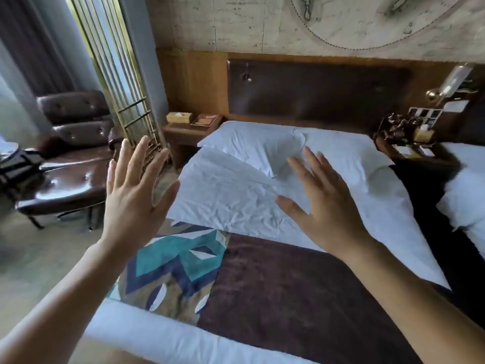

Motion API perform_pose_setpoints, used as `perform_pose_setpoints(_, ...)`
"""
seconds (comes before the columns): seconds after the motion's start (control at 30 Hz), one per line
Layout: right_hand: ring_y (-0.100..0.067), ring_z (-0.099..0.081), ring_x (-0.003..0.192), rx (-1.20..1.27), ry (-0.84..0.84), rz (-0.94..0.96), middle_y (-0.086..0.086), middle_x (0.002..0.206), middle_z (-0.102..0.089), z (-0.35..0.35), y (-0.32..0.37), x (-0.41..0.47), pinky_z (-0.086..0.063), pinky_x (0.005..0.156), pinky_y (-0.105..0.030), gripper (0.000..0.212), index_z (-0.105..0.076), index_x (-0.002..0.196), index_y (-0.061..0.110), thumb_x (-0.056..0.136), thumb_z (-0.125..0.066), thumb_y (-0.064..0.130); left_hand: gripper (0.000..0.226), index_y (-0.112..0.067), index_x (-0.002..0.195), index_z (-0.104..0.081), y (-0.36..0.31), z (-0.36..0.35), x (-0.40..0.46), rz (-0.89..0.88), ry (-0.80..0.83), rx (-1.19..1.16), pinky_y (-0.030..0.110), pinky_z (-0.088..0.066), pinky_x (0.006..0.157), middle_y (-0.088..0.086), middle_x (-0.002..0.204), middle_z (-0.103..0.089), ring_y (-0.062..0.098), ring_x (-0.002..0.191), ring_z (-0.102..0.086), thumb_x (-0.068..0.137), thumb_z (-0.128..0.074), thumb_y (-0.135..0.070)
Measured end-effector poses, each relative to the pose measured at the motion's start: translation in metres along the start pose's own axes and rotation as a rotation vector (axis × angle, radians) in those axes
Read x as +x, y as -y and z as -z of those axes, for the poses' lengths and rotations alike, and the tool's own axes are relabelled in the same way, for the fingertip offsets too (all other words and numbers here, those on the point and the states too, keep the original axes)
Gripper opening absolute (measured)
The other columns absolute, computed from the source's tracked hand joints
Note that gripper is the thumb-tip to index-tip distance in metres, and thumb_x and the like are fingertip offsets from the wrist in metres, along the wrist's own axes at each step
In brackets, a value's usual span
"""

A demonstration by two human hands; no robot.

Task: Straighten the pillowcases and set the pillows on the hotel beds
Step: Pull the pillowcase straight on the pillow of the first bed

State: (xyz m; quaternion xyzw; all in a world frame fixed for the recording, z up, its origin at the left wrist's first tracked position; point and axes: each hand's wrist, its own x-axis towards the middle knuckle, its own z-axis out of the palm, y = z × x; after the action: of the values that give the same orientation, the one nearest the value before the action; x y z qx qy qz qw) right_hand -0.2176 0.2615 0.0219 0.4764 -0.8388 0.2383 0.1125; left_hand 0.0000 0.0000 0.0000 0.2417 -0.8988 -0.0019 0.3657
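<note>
A white pillow [223,195] with a creased case lies across the bed, its left end hanging a little over the bed's left side. Behind it, a second white pillow [252,145] rests against the dark headboard [315,90], and a third pillow [349,153] lies to the right of it. My left hand [131,195] is raised with spread fingers, left of the front pillow and off the bed's edge. My right hand [322,200] hovers with spread fingers over the front pillow's right end. Neither hand holds anything.
A dark brown bed runner [288,298] with a teal patterned section crosses the white bed. A brown leather chair [70,153] stands at the left. Nightstands [183,132] flank the bed; the right nightstand [414,151] carries small items. A second bed [464,193] lies at the far right.
</note>
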Motion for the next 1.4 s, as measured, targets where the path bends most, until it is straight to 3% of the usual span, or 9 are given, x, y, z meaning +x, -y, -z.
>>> perform_pose_setpoints(0.23, -0.022, -0.005, 0.159, 0.036, 0.029, 0.173, 0.006, 0.172, -0.008, -0.034, 0.051, 0.008, -0.024, 0.123, -0.059, 0.081, -0.023, 0.160, 0.039, 0.091, -0.027, 0.081, 0.064, -0.019, 0.152, -0.047, 0.050, 0.051, -0.053, 0.124, -0.052, 0.131, 0.059, -0.015, 0.126, 0.007, 0.169, -0.025, 0.031, 0.160, -0.008, 0.100, -0.041, -0.056)
perform_pose_setpoints(0.5, -0.024, -0.010, 0.159, 0.125, 0.015, 0.272, 0.004, 0.172, -0.010, -0.075, 0.163, 0.029, -0.025, 0.123, -0.059, 0.082, -0.027, 0.159, 0.036, 0.090, -0.029, 0.080, 0.063, -0.023, 0.152, -0.048, 0.133, 0.131, -0.095, 0.186, -0.074, 0.220, 0.059, -0.018, 0.125, 0.004, 0.170, -0.024, 0.029, 0.160, -0.008, 0.099, -0.041, -0.057)
perform_pose_setpoints(0.83, -0.025, -0.017, 0.158, 0.204, -0.042, 0.292, 0.001, 0.172, -0.015, -0.126, 0.295, 0.034, -0.029, 0.122, -0.057, 0.084, -0.031, 0.158, 0.035, 0.089, -0.026, 0.083, 0.065, -0.025, 0.155, -0.044, 0.243, 0.216, -0.129, 0.201, -0.044, 0.251, 0.057, -0.016, 0.127, 0.002, 0.171, -0.020, 0.029, 0.160, -0.007, 0.100, -0.038, -0.058)
perform_pose_setpoints(0.97, -0.023, -0.014, 0.158, 0.174, 0.012, 0.369, 0.003, 0.172, -0.015, -0.156, 0.335, 0.040, -0.021, 0.124, -0.050, 0.077, -0.034, 0.157, 0.033, 0.093, -0.037, 0.075, 0.064, -0.025, 0.154, -0.046, 0.281, 0.228, -0.132, 0.215, -0.055, 0.225, 0.059, -0.019, 0.125, 0.002, 0.171, -0.022, 0.029, 0.160, -0.008, 0.100, -0.038, -0.058)
perform_pose_setpoints(1.1, -0.021, -0.013, 0.158, 0.168, 0.041, 0.418, 0.005, 0.171, -0.016, -0.190, 0.360, 0.067, -0.019, 0.123, -0.050, 0.071, -0.038, 0.156, 0.033, 0.095, -0.046, 0.069, 0.062, -0.029, 0.154, -0.043, 0.319, 0.223, -0.126, 0.240, -0.044, 0.245, 0.056, -0.010, 0.127, -0.001, 0.171, -0.019, 0.027, 0.161, -0.004, 0.100, -0.038, -0.057)
perform_pose_setpoints(1.23, -0.021, -0.012, 0.159, 0.187, 0.035, 0.422, 0.004, 0.171, -0.016, -0.223, 0.380, 0.118, -0.024, 0.124, -0.054, 0.073, -0.037, 0.157, 0.033, 0.094, -0.043, 0.070, 0.059, -0.030, 0.155, -0.042, 0.368, 0.209, -0.110, 0.256, -0.018, 0.300, 0.055, -0.008, 0.128, -0.003, 0.171, -0.015, 0.026, 0.161, -0.001, 0.101, -0.039, -0.056)
perform_pose_setpoints(1.4, -0.021, -0.008, 0.159, 0.240, 0.086, 0.407, 0.002, 0.172, -0.012, -0.271, 0.416, 0.194, -0.020, 0.124, -0.053, 0.076, -0.033, 0.158, 0.033, 0.093, -0.037, 0.072, 0.062, -0.031, 0.156, -0.042, 0.430, 0.199, -0.075, 0.320, 0.024, 0.349, 0.055, -0.010, 0.128, -0.003, 0.172, -0.015, 0.023, 0.161, 0.000, 0.101, -0.036, -0.060)
